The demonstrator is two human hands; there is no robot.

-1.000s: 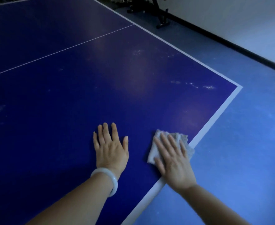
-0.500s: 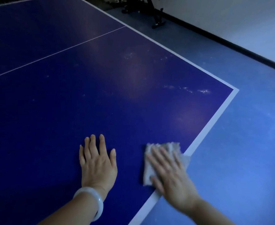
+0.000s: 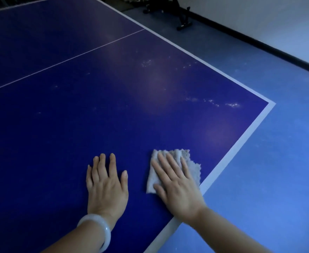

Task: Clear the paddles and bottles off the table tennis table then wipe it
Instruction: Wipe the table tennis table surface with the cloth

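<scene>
I am pressing my flat right hand (image 3: 179, 187) on the grey folded cloth (image 3: 192, 161); my left hand (image 3: 106, 185) is resting flat; the dark blue table tennis table (image 3: 113, 106) is showing no paddles or bottles, and white smudges (image 3: 232, 104) at two o'clock are waiting.

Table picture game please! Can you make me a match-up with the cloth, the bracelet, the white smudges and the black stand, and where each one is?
Things:
1. cloth
2. bracelet
3. white smudges
4. black stand

Places:
A. on the floor beyond the table
B. on the left wrist
C. under the right hand
D. on the table near its far corner

Pairs: 1-C, 2-B, 3-D, 4-A
</scene>
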